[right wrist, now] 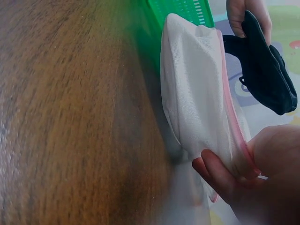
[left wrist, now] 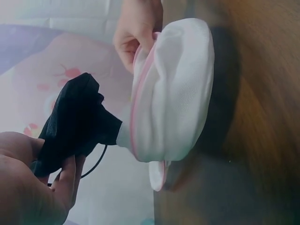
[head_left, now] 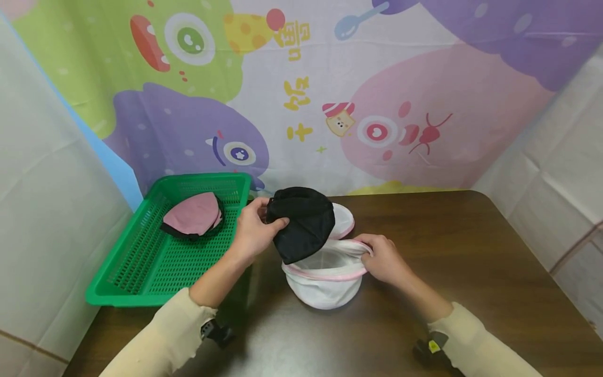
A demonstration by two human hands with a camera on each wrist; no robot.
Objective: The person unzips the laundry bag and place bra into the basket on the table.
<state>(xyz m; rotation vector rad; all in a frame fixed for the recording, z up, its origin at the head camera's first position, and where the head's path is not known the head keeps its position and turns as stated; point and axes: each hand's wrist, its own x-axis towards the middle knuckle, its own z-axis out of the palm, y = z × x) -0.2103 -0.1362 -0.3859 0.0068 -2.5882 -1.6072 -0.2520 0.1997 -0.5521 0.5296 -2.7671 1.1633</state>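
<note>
My left hand (head_left: pixel 254 230) pinches a soft black fabric item (head_left: pixel 303 222), rounded like a cap, thumb on its near face. It hangs over the opening of a round white mesh laundry bag (head_left: pixel 325 293) with pink zipper trim. In the left wrist view a thin dark cord loops below the black fabric item (left wrist: pixel 77 122), and its lower tip overlaps the bag's mouth. My right hand (head_left: pixel 386 259) grips the bag's rim on the right side, thumb and fingers on either side of it in the right wrist view. The bag's lid (head_left: pixel 343 220) is folded back behind.
A green plastic basket (head_left: pixel 124 299) with slotted walls stands at the left. Inside it lies a pink fabric item (head_left: pixel 193 213) with black edging. Behind the brown wooden table (head_left: pixel 447 235) hangs a cartoon-printed cloth (head_left: pixel 301 162).
</note>
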